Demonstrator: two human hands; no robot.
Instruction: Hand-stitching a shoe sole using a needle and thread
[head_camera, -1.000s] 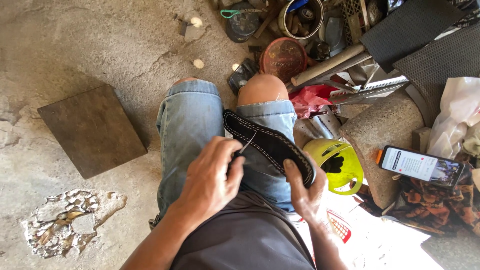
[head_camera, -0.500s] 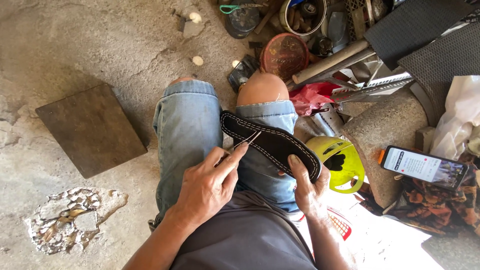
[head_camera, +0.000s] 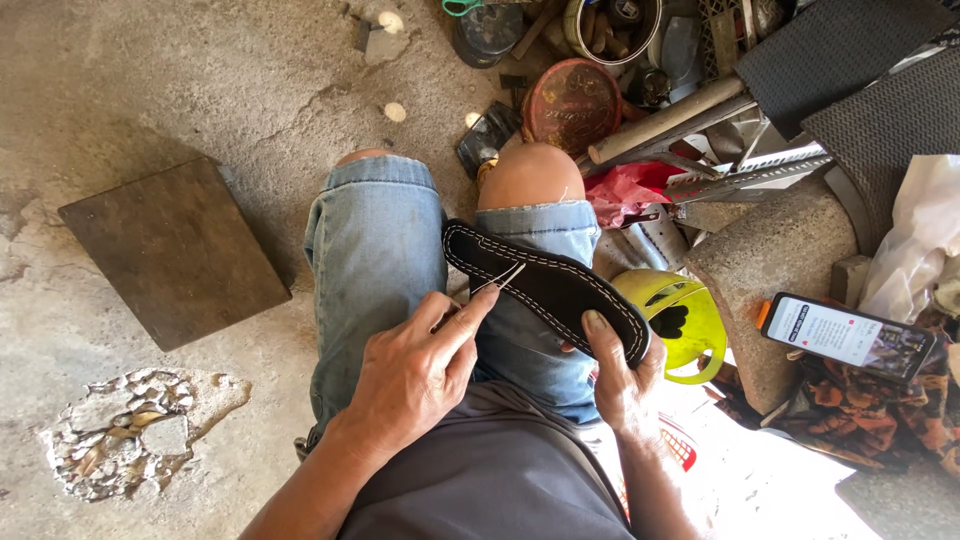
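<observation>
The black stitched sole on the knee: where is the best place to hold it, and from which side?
Probably the sole is best gripped at its near, rounded end, from the right, where the right hand clamps it now. That keeps the stitched far end clear for the left hand.

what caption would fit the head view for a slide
Seated person's right hand steadies a black stitched sole on the lap while the left hand works a thin tool at its edge.

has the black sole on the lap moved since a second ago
Yes, slightly. The black sole has slid toward the right knee and the yellow container, judged against the jeans; the camera shifted slightly too.
</observation>
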